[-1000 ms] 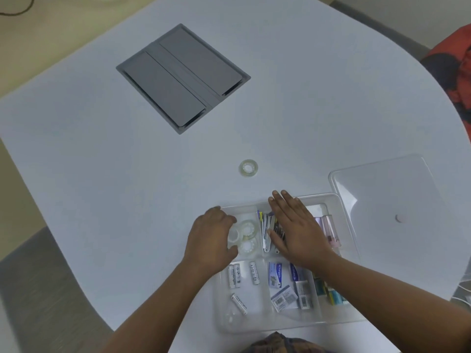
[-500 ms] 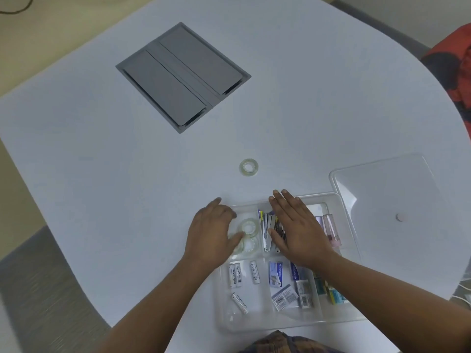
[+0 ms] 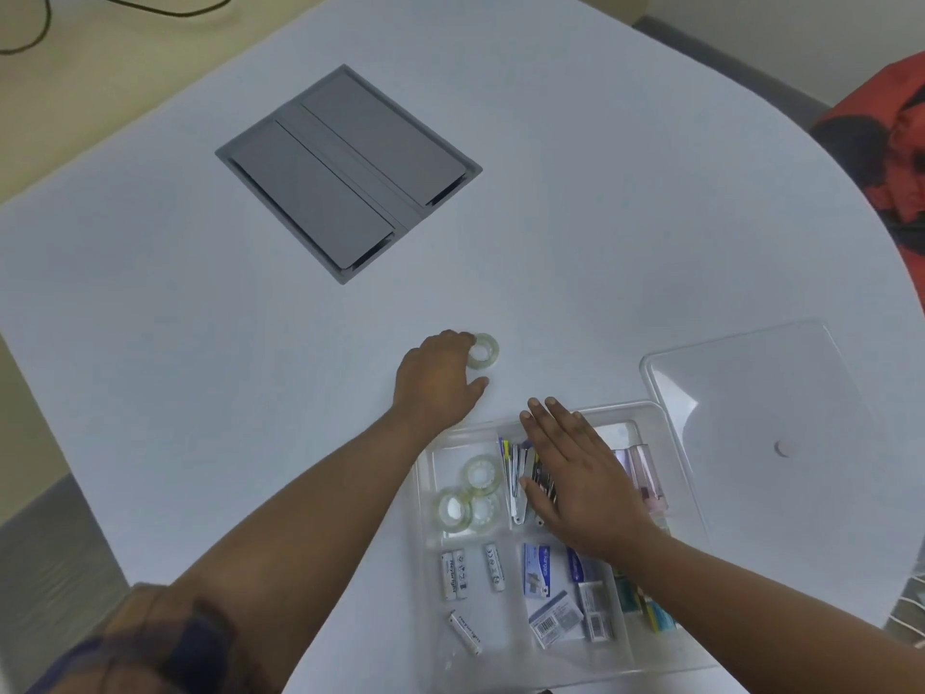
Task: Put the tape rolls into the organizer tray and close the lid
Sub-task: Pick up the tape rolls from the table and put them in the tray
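A clear tape roll [image 3: 484,351] lies on the white table beyond the tray. My left hand [image 3: 436,380] is cupped around its left side, fingertips at its edge and the thumb spread below it, not closed on it. The clear organizer tray [image 3: 645,410] sits at the near edge. Three tape rolls [image 3: 470,495] lie in its far-left compartment. My right hand [image 3: 583,475] rests flat and open over the middle compartment of pens and clips. The clear lid [image 3: 751,393] lies flat on the table to the tray's right.
Batteries [image 3: 470,573], small labelled packets [image 3: 555,593] and coloured items fill the other compartments. A grey cable hatch [image 3: 348,172] is set into the table at the back. A red and black object [image 3: 886,142] lies past the right table edge.
My left hand has left the tray's tape compartment and moved forward across the table to the loose roll. My right hand has stayed on the tray.
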Demonstrator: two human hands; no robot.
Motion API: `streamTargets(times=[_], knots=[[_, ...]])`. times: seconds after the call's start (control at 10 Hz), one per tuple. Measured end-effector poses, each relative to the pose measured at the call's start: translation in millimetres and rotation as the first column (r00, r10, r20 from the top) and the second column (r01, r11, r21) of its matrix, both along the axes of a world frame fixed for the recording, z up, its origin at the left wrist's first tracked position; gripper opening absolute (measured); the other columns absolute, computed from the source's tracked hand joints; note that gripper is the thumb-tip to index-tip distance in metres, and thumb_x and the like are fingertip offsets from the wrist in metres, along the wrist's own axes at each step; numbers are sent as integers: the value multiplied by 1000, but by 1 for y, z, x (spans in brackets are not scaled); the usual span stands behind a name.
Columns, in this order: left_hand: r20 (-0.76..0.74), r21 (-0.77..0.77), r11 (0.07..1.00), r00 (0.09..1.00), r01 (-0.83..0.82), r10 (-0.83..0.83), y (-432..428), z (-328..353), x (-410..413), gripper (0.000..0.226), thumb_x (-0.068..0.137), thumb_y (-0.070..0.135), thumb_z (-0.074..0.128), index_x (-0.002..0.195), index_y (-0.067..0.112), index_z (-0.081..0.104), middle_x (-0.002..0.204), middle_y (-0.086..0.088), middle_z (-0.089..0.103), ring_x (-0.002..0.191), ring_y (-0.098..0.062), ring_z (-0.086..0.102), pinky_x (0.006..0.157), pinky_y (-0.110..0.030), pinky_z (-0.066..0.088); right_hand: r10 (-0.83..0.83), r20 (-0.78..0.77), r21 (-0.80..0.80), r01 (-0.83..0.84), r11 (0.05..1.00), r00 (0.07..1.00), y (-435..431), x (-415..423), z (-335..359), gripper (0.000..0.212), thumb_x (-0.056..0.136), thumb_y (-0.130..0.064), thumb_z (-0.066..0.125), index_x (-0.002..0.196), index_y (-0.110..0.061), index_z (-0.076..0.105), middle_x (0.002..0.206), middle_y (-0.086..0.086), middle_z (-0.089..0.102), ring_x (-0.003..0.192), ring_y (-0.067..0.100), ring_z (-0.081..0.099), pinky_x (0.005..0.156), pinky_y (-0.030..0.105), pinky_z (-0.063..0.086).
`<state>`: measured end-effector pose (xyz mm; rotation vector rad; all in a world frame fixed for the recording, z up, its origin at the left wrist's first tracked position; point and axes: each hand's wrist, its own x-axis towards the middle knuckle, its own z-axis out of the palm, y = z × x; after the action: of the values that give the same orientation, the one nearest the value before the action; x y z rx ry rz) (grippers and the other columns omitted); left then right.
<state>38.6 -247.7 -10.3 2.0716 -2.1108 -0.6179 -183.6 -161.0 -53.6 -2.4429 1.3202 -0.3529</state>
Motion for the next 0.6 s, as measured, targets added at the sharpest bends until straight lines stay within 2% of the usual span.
streamTargets(times=[0.1, 0.2, 0.4, 0.5, 0.6], knots=[[9, 36, 999, 1000, 28, -28, -15, -12, -4, 69, 85, 37, 65, 142, 17, 34, 143, -4, 46, 126, -26, 46, 100, -41, 39, 1, 0, 8, -1, 1000, 1000, 0, 0, 0, 69, 96, -40, 49, 154, -14, 22, 162, 2, 19, 150, 18, 10, 120, 40, 14], [41, 52, 998, 998, 46, -49, -26, -23, -3, 75, 83, 34, 68, 145, 17, 29, 145, -5, 43, 126, -28, 45, 98, -42, 39, 0, 7, 14, 0, 1000, 1000, 0, 0, 1, 68, 97, -40, 49, 154, -15, 22, 162, 2, 19, 150, 18, 11, 121, 39, 13], [103, 10, 992, 986, 128, -128, -34, -38, -5, 63, 82, 29, 68, 139, 20, 41, 133, -3, 55, 118, -26, 51, 95, -39, 39, 0, 3, 34, 0, 999, 1000, 0, 0, 2, 69, 97, -41, 49, 154, -16, 21, 162, 1, 19, 150, 17, 10, 120, 39, 14], [47, -51, 993, 994, 103, -100, -31, -34, -4, 60, 81, 33, 68, 135, 20, 45, 128, -3, 58, 115, -25, 53, 94, -37, 39, 1, 3, 40, -1, 999, 1000, -1, 0, 3, 68, 97, -41, 49, 154, -16, 21, 162, 1, 18, 150, 17, 10, 120, 39, 13], [-90, -139, 990, 996, -3, -9, -19, -17, -2, 53, 78, 37, 72, 124, 20, 52, 118, -1, 63, 106, -23, 57, 85, -32, 41, 0, 6, 35, -1, 999, 1000, -1, 0, 4, 68, 97, -40, 49, 154, -15, 23, 162, 1, 19, 150, 17, 11, 120, 38, 13]])
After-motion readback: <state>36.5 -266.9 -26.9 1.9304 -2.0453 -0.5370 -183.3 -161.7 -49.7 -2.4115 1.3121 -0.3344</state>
